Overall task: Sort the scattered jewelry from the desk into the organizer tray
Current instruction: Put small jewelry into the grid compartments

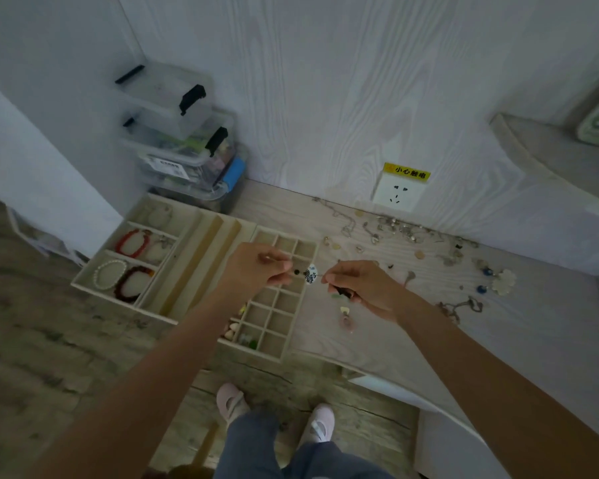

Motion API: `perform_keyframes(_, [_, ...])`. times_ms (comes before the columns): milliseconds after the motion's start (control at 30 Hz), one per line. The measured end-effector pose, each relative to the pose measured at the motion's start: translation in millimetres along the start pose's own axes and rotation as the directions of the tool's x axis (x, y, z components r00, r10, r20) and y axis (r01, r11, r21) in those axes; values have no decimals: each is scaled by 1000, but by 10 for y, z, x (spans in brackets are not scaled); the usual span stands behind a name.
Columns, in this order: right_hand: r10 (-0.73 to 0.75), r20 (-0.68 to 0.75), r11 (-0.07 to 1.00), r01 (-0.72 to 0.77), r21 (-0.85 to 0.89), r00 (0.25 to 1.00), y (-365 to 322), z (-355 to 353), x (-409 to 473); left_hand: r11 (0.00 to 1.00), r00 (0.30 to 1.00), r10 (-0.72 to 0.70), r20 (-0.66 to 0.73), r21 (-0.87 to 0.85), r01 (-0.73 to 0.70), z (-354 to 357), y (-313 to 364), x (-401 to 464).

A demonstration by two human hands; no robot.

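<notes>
Left hand [256, 267] fingers curled, pinching one end of a thin strand; right hand [357, 288] fingers pinching the other end. Strand is a beaded pendant piece [311, 273]: black bead next to a blue-and-white oval bead, stretched between both hands, more pale charms hanging below the right fingers. It's held in the air over the grid organizer tray [274, 326], near that tray's far right side.

Grid tray sits at the table's near edge, most cells bare, a few small pieces in the near-left cells. Touching its left side: a larger tray [194, 271] with long slots and three big compartments. Red bead bracelet [132, 243] in the middle compartment, white pearl bracelet [109, 274] and dark red bracelet [132, 283] side by side in the nearest one.

Scattered jewelry [405, 236] lies along the table's far edge by the wall and toward the right: chains, small charms, a white flower piece [504, 281] with blue beads just beside it.

Stacked clear plastic boxes [184, 140] in the far left corner. Wall socket [396, 195] with yellow label above the far edge.
</notes>
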State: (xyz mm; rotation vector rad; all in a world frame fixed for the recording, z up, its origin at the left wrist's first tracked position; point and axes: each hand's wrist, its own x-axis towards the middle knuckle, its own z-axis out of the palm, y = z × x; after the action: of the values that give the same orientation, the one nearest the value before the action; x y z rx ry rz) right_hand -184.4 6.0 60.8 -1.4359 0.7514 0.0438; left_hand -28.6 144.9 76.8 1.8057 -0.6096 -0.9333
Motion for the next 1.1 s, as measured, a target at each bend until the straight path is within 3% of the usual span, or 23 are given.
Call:
perform_keyframes(167, [0,-2,993,0,-120,1000,30,228,11,981,999,-17,45,195,7,-208,-174,-198])
perform_keyframes(467, [-63,-56,979,51,-197,996,-3,616,58,994,998,-48,-37,95,51,-536,-348,-317])
perform_keyframes(633, [-72,-75,915,36,-402,995,-88,901,189,995,994,-99,-53,18,100,-813,-420,-215])
perform_keyframes(833, [-96,-156,910,23,-414,983,-146,1143,379,984,997,-26,-74,175,39,-1096,-465,-93])
perform_keyframes(1100, [-59,-282,898,-72,-433,958,-170,1326,571,882,999,38,-4,471,-32,-1162,-476,73])
